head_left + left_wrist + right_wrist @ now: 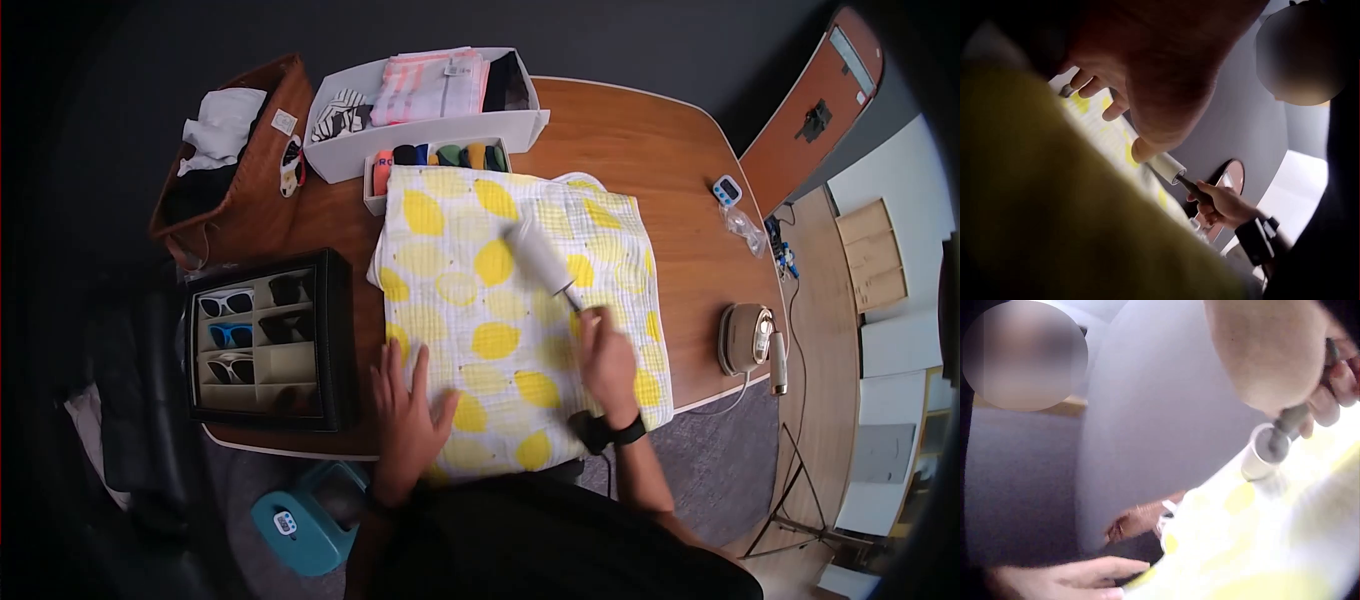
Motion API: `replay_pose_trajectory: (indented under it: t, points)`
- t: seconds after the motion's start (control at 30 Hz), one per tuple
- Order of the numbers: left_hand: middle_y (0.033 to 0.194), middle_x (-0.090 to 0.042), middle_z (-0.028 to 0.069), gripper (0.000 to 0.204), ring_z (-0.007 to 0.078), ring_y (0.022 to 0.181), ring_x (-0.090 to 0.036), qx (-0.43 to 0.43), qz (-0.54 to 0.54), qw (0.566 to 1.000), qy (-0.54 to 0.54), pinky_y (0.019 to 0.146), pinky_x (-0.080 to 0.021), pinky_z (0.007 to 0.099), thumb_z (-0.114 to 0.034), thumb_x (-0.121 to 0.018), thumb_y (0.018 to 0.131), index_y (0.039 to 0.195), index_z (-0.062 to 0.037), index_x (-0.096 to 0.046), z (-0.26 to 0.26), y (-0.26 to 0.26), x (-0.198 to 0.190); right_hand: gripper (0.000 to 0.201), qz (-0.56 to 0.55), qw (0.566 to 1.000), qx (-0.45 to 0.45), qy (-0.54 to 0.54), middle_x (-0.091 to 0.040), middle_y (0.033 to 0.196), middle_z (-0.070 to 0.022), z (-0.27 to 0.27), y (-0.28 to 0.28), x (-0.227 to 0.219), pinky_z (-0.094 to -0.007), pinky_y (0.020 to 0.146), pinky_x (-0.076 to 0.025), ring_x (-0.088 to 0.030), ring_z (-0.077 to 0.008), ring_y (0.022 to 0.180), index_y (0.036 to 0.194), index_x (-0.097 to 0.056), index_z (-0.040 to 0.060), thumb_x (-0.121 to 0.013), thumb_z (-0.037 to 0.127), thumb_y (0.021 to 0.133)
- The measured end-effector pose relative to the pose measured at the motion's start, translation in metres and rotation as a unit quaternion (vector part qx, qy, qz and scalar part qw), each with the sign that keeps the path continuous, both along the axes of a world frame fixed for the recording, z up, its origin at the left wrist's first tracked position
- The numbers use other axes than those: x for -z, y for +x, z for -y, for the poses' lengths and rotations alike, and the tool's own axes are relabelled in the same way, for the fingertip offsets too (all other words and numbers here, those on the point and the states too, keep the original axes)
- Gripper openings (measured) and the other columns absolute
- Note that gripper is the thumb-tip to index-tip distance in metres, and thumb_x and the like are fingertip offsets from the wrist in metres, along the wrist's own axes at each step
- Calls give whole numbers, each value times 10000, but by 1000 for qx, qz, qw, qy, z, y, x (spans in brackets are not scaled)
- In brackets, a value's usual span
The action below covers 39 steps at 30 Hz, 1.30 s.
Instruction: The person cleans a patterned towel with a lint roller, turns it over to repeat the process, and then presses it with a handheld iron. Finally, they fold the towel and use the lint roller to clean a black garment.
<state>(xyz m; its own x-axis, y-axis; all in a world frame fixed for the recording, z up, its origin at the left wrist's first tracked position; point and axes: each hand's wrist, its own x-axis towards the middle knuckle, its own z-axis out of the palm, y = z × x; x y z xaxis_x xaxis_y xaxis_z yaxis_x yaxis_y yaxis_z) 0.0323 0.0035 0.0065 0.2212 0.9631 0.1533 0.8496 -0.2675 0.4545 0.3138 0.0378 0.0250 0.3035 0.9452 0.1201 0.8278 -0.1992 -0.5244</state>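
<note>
A white cloth with yellow lemon prints [495,340] lies spread over the front middle of the table. My right hand [608,368] grips the dark handle of a lint roller [540,258], its white roll over the upper middle of the cloth and blurred in the head view. The right wrist view shows the roll's end [1266,453] close against the cloth, with fingers curled round the handle. My left hand [408,415] rests with fingers spread on the cloth's lower left edge. From the left wrist view, the left hand [1154,81] has straight fingers and holds nothing.
Left of the cloth stands a black case of sunglasses [340,340]. Behind are a box of rolled items [375,200], a white bin of folded cloths [330,150] and a brown basket [270,190]. A garment steamer [745,338] and small timer [727,190] sit at the right.
</note>
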Motion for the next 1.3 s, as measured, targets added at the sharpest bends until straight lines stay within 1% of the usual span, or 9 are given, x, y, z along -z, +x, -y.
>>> replay_pose_trajectory:
  t: [0.1,0.27,0.5,0.57,0.67,0.77,0.97,1.23,1.3]
  points:
    - [1606,-239,330,745,508,1505,-203,35,-26,998,-34,1196,-140,677,-415,-613,954,1536,-10,-385,22,-4,15,343,29,996,-37,-70,-640,628,-198,36,-57,28,-494,502,-489,-628,-399,539,1146,-577,37,-620,346,1004]
    - [1629,-210,328,797,484,1530,-165,74,-64,991,-95,1206,-77,670,-447,-579,966,1554,31,-333,21,-11,23,243,21,968,-238,74,-659,688,-150,46,-69,39,-483,513,-494,-633,-366,565,1064,-597,82,-622,313,991]
    - [1647,-206,294,808,437,1547,-161,36,-16,999,-33,1216,-37,657,-478,-548,973,1551,42,-328,23,-10,24,329,258,965,54,18,-624,588,-192,-6,38,17,-497,449,-474,-625,-389,506,931,-557,41,-555,355,1030]
    - [1650,-204,289,812,433,1549,-159,28,-10,999,-30,1216,-32,657,-484,-545,972,1552,41,-328,23,-9,25,329,295,953,56,34,-607,565,-175,6,16,12,-485,412,-451,-614,-367,480,902,-559,29,-566,332,1029]
    - [1650,-199,293,827,425,1552,-155,21,-8,999,-27,1216,-26,661,-490,-543,970,1551,54,-318,24,-8,25,272,267,936,-167,156,-584,555,-148,52,-30,19,-448,404,-429,-581,-334,449,1073,-631,8,-654,267,991]
    - [1649,-194,300,841,422,1553,-154,18,-7,1000,-24,1216,-24,661,-492,-542,968,1546,74,-310,23,-10,27,342,126,969,-212,-22,-669,682,-185,82,-45,9,-472,491,-498,-665,-370,590,1110,-671,23,-649,343,988]
    - [1644,-192,312,842,432,1554,-142,29,16,999,-26,1212,-18,669,-477,-553,967,1534,98,-317,22,-10,24,338,300,937,178,-28,-672,695,-224,65,81,7,-533,507,-500,-660,-445,622,984,-651,42,-582,370,1022]
    - [1644,-184,318,847,435,1554,-135,31,-13,999,-33,1213,-22,662,-469,-557,968,1538,102,-300,23,-10,23,263,101,984,-124,-74,-665,714,-208,69,-38,-2,-512,565,-509,-665,-403,654,1031,-649,88,-624,348,1001]
    - [1645,-183,315,849,434,1555,-135,29,-15,999,-34,1215,-25,653,-457,-568,965,1542,101,-291,20,-12,22,348,116,985,-55,-116,-691,721,-202,66,-23,14,-536,584,-528,-681,-427,659,1055,-602,109,-530,448,1027]
